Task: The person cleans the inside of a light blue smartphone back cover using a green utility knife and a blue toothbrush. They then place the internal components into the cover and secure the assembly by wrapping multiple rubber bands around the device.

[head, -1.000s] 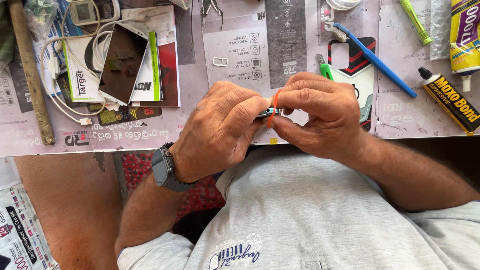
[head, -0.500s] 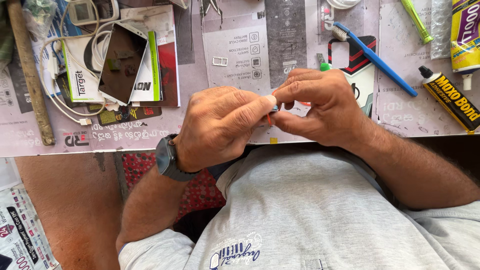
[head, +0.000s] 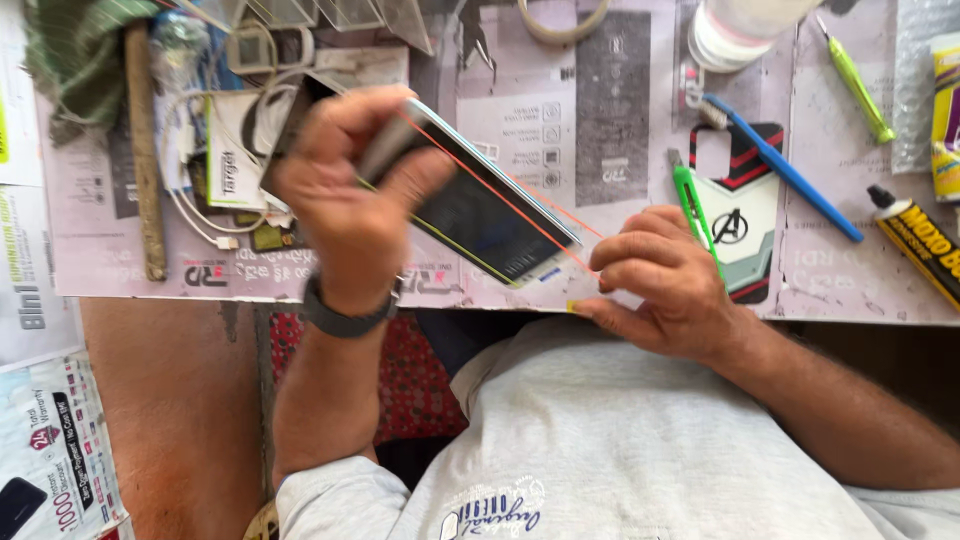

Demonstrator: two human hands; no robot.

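Left hand (head: 350, 200) gripped one end of a dark smartphone (head: 480, 215), fingers clamped round it, holding it tilted above the newspaper-covered table (head: 620, 120). Right hand (head: 665, 280) sat just beside the phone's lower end, fingertips pinched together on a stretched orange rubber band (head: 500, 195) running along the phone. A green pen (head: 695, 215) lay just beyond the right hand.

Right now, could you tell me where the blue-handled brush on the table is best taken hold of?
Grip the blue-handled brush at the middle of its long, slim handle, coming from above with fingers across it. It lies flat and slanted on the newspaper-covered table, and its bristle end partly overlaps the phone case, so the free lower end looks easiest.
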